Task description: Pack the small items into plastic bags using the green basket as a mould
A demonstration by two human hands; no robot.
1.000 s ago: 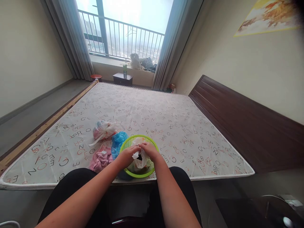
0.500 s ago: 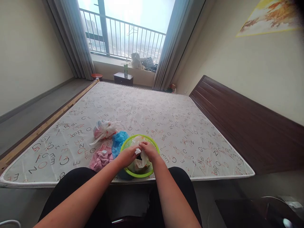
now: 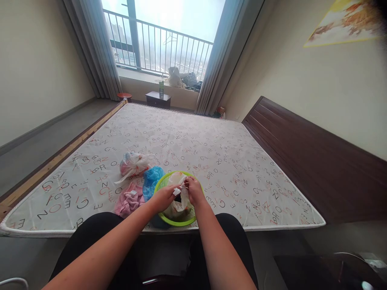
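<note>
A bright green plastic basket (image 3: pixel 193 219) stands at the near edge of the mattress, between my knees. Inside it sits a whitish, see-through plastic bag (image 3: pixel 175 179) with something dark partly showing in its opening. My left hand (image 3: pixel 165 197) pinches the bag's edge from the left. On the right, my right hand (image 3: pixel 194 189) grips a gathered part of the same bag, the fingertips of both hands close together. Left of the basket, a blue plastic bag (image 3: pixel 152 181) touches its rim. Beside that lie a pink cloth (image 3: pixel 129 201) and a tied white plastic bag (image 3: pixel 135 164) with pinkish contents.
The letter-printed mattress (image 3: pixel 181 133) fills the middle, with a dark headboard (image 3: pixel 308 161) along its right side. At the far end stand a small dark nightstand (image 3: pixel 158 100) with a green bottle (image 3: pixel 161 88) and a red stool (image 3: pixel 124 96), below the window.
My right hand has shifted slightly right and drawn the bag's gathered edge with it. My left hand stays almost where it was. The other things have not moved.
</note>
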